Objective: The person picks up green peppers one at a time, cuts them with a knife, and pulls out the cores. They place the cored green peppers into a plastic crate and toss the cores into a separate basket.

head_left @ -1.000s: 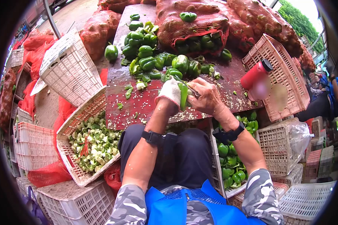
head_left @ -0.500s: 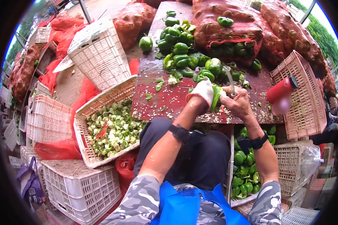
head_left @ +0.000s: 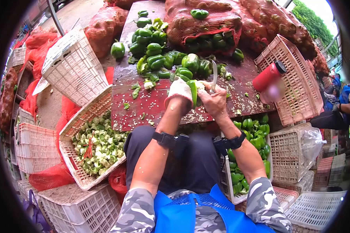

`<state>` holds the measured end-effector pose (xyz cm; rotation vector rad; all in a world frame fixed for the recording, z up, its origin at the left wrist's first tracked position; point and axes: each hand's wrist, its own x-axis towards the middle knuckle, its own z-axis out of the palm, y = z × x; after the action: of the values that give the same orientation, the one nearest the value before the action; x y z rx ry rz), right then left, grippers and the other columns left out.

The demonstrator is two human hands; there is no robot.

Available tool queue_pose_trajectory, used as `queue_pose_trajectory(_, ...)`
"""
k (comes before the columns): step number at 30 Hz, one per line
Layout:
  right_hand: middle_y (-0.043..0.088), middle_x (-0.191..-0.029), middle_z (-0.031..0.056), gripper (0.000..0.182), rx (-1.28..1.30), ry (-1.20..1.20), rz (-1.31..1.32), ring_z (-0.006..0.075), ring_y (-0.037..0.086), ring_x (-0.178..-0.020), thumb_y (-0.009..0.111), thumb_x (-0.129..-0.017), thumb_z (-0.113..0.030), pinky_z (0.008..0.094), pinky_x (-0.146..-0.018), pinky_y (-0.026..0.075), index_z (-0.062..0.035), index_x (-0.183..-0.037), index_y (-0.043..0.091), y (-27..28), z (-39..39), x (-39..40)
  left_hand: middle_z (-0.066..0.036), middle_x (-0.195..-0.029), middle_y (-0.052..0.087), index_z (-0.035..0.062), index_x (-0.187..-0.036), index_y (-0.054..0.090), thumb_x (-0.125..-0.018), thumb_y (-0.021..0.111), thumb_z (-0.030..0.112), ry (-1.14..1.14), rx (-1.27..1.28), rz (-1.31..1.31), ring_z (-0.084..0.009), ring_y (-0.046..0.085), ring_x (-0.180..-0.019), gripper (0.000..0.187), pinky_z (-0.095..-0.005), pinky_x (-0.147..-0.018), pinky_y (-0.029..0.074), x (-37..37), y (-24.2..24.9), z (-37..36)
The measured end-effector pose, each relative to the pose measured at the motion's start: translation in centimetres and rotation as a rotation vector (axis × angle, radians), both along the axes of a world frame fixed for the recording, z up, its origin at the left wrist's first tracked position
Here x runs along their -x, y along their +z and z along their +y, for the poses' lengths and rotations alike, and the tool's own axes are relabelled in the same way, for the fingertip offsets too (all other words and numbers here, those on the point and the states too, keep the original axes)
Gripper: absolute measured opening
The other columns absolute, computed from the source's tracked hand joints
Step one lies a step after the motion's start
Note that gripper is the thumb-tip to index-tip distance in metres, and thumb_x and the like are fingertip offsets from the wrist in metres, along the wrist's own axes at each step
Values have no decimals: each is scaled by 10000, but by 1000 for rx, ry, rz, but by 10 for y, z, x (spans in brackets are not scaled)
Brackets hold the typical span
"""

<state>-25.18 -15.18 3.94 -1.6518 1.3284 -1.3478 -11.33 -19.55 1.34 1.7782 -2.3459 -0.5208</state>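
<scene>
My left hand [head_left: 179,93], in a whitish glove with a red cuff edge, is closed around a green bell pepper [head_left: 193,92]. Bare and curled, my right hand [head_left: 215,100] grips a knife, its narrow curved blade [head_left: 214,73] pointing up and away from me. A pale seedy pepper core [head_left: 200,86] shows between the two hands, at the right fingertips. Just beyond them, whole green peppers [head_left: 155,62] lie heaped on the wet red tabletop [head_left: 132,108], which is strewn with seeds. One loose core [head_left: 148,84] rests left of the glove.
A white crate [head_left: 70,149] of cut cores stands at my left knee; another crate [head_left: 226,182] holding green peppers is at my right. Red mesh sacks [head_left: 202,23] line the table's back. A red bottle [head_left: 265,77] lies near a tilted crate [head_left: 299,93]. Someone [head_left: 344,101] is at far right.
The camera view has swung right, so the table and crates appear further left. Both hands keep nearly the same place over the table, still holding the pepper and the knife; the blade looks more upright.
</scene>
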Motion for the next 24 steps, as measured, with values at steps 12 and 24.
queue_pose_trajectory(12, 688, -1103, 201, 507, 143, -227, 440, 295, 688, -962, 784, -739, -176, 370, -809, 560, 29, -1186, 657, 4, -48, 80, -81, -983, 691, 116, -1106, 635, -1033, 336, 480, 416, -823, 2016, -263, 662, -848, 476, -441, -747, 552, -32, -26, -13)
queue_pose_trajectory(24, 725, -1063, 200, 692, -341, -385, 596, 330, 698, -1010, 841, -691, -441, 420, -901, 535, -4, -1196, 662, -55, -9, 93, -200, -1113, 664, 17, -1259, 562, -1053, 304, 479, 46, -978, 2127, -339, 664, -899, 568, -499, -787, 569, -20, 5, 6)
